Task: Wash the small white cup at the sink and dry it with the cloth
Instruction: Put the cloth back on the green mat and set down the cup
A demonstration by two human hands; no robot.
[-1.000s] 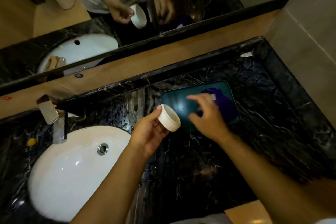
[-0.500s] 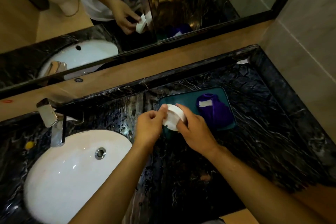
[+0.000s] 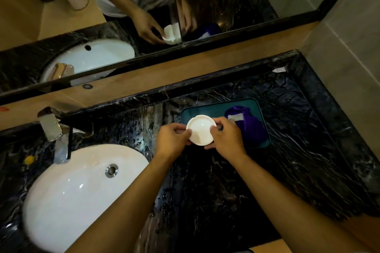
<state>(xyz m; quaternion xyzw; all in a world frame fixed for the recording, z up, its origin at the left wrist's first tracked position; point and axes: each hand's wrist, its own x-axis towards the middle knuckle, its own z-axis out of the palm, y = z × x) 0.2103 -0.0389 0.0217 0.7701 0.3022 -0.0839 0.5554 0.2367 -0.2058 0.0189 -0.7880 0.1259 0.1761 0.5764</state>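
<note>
Head view
Cup: a small white cup [image 3: 201, 130] is held above the dark marble counter [image 3: 298, 150], at the left end of the teal tray [image 3: 259, 113]; its round face is turned up toward the camera. Whether the open mouth or the base is shown cannot be told.
Left hand: the left hand [image 3: 172, 143] is curled round the cup's left edge, thumb laid on the rim.
Right hand: the right hand [image 3: 225, 139] is curled round the cup's right edge, fingers wrapped behind it.
Cloth: a purple cloth [image 3: 249, 127] with a white label is bunched in the right half of the tray, just beside the right hand; contact cannot be told.
Sink: a white oval basin [image 3: 67, 193] is set into the counter at lower left, well apart from the cup; a metal drain [image 3: 111, 170] is seen inside it.
Tap: a chrome tap [image 3: 55, 133] is mounted behind the basin.
Counter surface: water droplets are scattered between basin and tray.
Mirror: the mirror [image 3: 236, 2] above the wooden ledge reflects both hands and the cup.
</note>
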